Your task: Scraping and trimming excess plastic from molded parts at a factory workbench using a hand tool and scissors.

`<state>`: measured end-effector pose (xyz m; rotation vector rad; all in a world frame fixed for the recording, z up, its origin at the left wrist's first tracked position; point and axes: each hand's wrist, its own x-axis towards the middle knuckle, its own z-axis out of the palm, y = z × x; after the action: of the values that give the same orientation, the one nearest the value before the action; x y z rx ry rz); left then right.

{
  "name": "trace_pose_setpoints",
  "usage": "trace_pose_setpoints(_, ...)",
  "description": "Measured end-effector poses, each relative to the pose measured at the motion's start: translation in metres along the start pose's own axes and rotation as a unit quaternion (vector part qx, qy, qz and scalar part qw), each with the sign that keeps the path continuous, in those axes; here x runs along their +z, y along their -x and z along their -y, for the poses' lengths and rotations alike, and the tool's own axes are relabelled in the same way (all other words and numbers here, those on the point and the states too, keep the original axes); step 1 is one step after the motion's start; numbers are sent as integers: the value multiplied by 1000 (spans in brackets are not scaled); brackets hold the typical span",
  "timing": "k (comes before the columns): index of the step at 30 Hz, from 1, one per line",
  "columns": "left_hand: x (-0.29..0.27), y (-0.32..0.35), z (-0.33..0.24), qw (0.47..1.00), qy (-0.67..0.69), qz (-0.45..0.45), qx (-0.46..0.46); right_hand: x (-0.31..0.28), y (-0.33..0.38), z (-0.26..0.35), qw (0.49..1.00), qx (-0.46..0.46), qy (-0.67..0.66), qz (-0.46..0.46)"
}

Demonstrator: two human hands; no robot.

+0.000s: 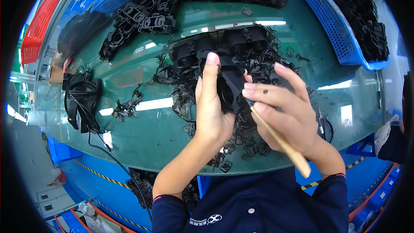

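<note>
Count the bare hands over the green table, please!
2: the left hand holds a black part, and the right hand holds a wooden-handled tool. I see no others there.

Black molded part [235, 84]: dark opening in body, held tilted in left hand [210, 103]. Slim tool [282, 141]: pale wooden handle, slanted in right hand [286, 114], tip near part; contact unclear.
</note>
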<state>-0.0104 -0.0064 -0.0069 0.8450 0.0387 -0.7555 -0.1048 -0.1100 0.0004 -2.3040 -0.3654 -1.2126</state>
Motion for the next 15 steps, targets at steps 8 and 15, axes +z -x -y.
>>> trace_pose_setpoints(8,3,-3,-2,998,12,49,27,-6,-1,-10,995,57,-83,28)
trace_pose_setpoints(15,2,-6,-3,986,99,137,-16,-21,-6,-21,968,145,-186,-88)
